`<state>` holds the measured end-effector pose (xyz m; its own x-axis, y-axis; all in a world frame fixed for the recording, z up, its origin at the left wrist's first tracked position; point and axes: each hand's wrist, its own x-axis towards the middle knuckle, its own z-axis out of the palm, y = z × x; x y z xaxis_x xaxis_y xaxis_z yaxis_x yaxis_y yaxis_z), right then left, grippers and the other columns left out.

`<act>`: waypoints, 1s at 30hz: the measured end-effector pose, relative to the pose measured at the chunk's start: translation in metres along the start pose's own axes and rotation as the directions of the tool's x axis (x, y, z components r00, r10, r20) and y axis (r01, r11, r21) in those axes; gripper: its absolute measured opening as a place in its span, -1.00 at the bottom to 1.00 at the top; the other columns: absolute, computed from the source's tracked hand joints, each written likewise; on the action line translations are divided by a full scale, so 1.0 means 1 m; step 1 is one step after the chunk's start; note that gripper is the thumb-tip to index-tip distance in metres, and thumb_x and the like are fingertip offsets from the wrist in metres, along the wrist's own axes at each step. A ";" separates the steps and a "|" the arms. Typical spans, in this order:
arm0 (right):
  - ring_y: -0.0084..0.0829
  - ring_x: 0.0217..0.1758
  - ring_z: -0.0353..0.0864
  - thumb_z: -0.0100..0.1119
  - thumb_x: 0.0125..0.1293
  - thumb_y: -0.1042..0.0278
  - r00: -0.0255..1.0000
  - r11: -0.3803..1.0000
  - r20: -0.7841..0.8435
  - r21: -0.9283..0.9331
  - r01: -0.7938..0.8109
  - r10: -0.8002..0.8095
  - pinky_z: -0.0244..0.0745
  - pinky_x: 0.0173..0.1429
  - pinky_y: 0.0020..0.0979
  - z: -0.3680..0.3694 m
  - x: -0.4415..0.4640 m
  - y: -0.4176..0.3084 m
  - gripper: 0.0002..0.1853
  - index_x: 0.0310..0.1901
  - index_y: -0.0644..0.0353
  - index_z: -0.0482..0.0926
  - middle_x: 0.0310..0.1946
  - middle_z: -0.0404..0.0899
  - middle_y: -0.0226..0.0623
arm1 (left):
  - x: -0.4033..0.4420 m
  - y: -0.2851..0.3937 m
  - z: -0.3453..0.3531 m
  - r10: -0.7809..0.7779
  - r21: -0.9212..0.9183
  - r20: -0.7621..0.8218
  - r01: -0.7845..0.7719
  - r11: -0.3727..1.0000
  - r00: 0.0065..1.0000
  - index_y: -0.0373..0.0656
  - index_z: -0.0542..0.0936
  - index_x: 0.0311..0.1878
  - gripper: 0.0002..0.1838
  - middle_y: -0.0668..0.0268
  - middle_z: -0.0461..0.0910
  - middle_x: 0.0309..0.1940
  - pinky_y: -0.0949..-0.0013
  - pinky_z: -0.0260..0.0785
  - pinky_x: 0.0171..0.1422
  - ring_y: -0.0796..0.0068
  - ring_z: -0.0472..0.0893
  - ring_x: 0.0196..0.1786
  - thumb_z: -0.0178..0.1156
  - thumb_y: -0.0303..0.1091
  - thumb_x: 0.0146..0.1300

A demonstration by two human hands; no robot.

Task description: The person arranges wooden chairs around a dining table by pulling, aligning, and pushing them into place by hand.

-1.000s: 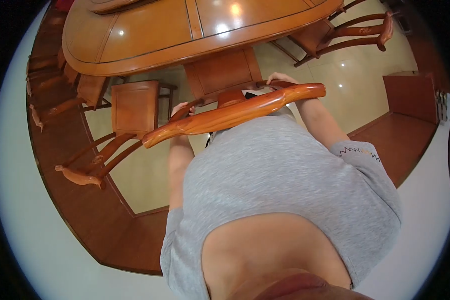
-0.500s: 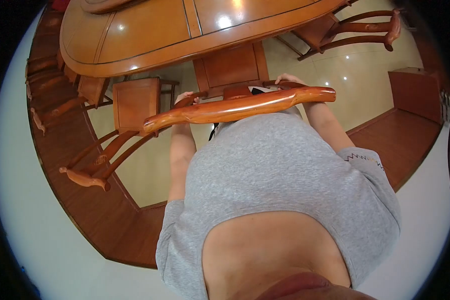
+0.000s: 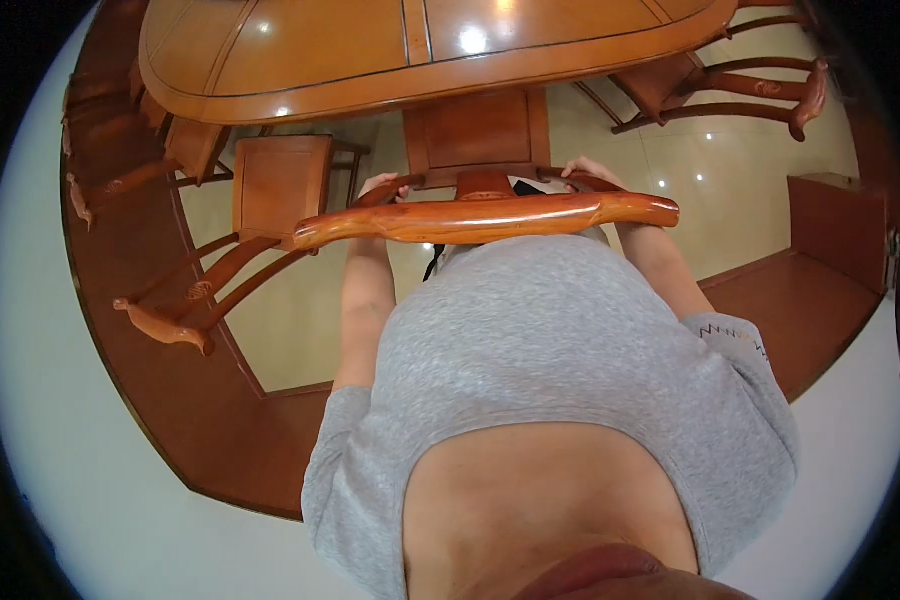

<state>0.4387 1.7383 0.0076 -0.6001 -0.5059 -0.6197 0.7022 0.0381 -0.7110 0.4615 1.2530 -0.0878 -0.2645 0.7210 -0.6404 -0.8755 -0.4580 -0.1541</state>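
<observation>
A polished reddish-brown wooden chair stands directly in front of me, its curved top rail [image 3: 490, 218] crossing close to my body. Its square seat [image 3: 478, 132] reaches up to the table edge. My left hand [image 3: 383, 187] is closed around the left post of the chair's back, below the top rail. On the other side my right hand [image 3: 588, 172] grips the right post, its fingers curled over the wood. The top rail and posts hide part of the chair's lower back and my lower body.
Beyond the chair is a large glossy wooden table [image 3: 320, 65] with rounded corners. Another chair [image 3: 282, 185] stands to the left, and one more [image 3: 760, 90] to the right. Tiled floor [image 3: 710, 210] shows between them. Brown wood bordering [image 3: 800, 300] runs along the sides.
The view has shifted slightly, so the table sits higher and further right. The chair's top rail looks more level, and slightly more of its seat shows. Both hands keep hold of the posts.
</observation>
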 end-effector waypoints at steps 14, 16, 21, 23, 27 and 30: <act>-0.52 -0.32 0.48 -0.04 0.27 0.23 0.996 0.979 -0.010 -0.189 0.080 -0.084 0.42 -0.19 -0.48 -0.008 0.010 0.008 -0.83 -0.27 0.11 0.47 -0.37 0.52 -0.35 | -0.011 -0.054 -0.002 0.809 0.068 0.175 -0.826 0.559 0.562 -0.41 0.43 -0.06 -0.57 -0.16 0.54 -0.26 0.21 0.55 -0.14 0.12 0.63 -0.23 0.06 -0.18 0.22; -0.51 -0.31 0.49 -0.04 0.27 0.24 0.995 0.974 0.027 -0.204 0.099 -0.095 0.43 -0.18 -0.47 -0.015 0.014 0.012 -0.83 -0.27 0.12 0.47 -0.36 0.52 -0.34 | -0.011 -0.055 0.002 0.716 -0.084 -0.047 -0.717 0.692 0.697 -0.44 0.40 -0.06 -0.52 -0.11 0.55 -0.28 0.16 0.55 -0.18 0.09 0.62 -0.32 0.11 -0.16 0.16; -0.49 -0.30 0.51 -0.02 0.26 0.27 0.994 0.975 0.041 -0.193 0.108 -0.102 0.45 -0.18 -0.45 -0.037 0.037 0.032 -0.84 -0.26 0.16 0.47 -0.39 0.53 -0.31 | -0.043 -0.087 0.093 0.779 -0.274 -0.103 -0.771 0.575 0.618 -0.37 0.35 -0.08 -0.53 -0.07 0.45 -0.17 0.07 0.39 0.10 0.07 0.50 -0.08 0.16 -0.19 0.07; -0.45 -0.32 0.53 -0.01 0.25 0.28 0.991 0.979 0.050 -0.160 0.128 -0.122 0.46 -0.19 -0.42 -0.058 0.054 0.045 -0.84 -0.25 0.15 0.46 -0.40 0.54 -0.28 | -0.044 -0.098 0.102 0.826 -0.311 -0.094 -0.805 0.506 0.556 -0.31 0.36 -0.08 -0.55 -0.05 0.45 -0.19 0.04 0.35 0.13 0.06 0.48 -0.06 0.14 -0.16 0.08; -0.40 -0.34 0.56 0.02 0.17 0.31 0.970 0.884 0.058 -0.401 0.238 -0.235 0.46 -0.19 -0.38 -0.038 0.036 0.035 -0.84 -0.34 0.20 0.52 -0.44 0.57 -0.19 | -0.054 -0.115 0.133 0.864 -0.326 -0.219 -0.869 0.372 0.452 -0.10 0.44 -0.14 -0.66 0.07 0.47 -0.15 0.00 0.27 0.17 0.04 0.46 -0.01 0.08 -0.07 0.14; -0.41 -0.35 0.56 0.02 0.16 0.31 0.985 0.862 0.089 -0.476 0.171 -0.146 0.46 -0.19 -0.39 -0.008 0.031 0.039 -0.84 -0.35 0.21 0.52 -0.44 0.57 -0.19 | -0.045 -0.108 0.113 0.852 -0.315 -0.254 -0.872 0.375 0.458 -0.04 0.47 -0.18 -0.69 0.15 0.48 -0.12 0.02 0.34 0.09 0.10 0.48 -0.04 0.05 -0.04 0.16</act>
<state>0.4441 1.7306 -0.0421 -0.6598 -0.5808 -0.4767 0.3201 0.3567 -0.8777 0.5220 1.3285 0.0427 -0.7640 -0.1918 -0.6160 0.0299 -0.9643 0.2632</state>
